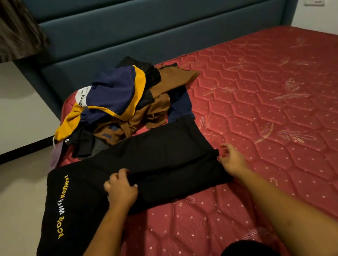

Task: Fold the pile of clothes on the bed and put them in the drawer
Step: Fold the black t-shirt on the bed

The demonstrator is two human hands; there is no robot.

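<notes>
Forearms both reach forward from 6 o'clock, converging on the black garment (157, 158) spread flat across the near-left part of the bed (282, 109). My left hand (121, 188) sits knuckles up near the cloth's middle, wrist slightly cocked. Its fingers (114, 177) are curled tight, with a raised fold of the black fabric bunched in their grip. My right hand (233, 159) lies at the garment's 3 o'clock edge, palm turned inward and thumb lifted. Its fingers are half-spread with their tips against the cloth's corner. Whether they pinch it or only touch it, I cannot tell.

The garment's left end, printed with yellow and white lettering, drapes over the bed's side at 8 o'clock. The pile of clothes (120, 104), in navy, yellow, brown and black, sits unfolded at 12 o'clock from my left hand. It lies just beyond the garment's far edge, near the blue headboard (158, 25). A dark knee shows at 6 o'clock.
</notes>
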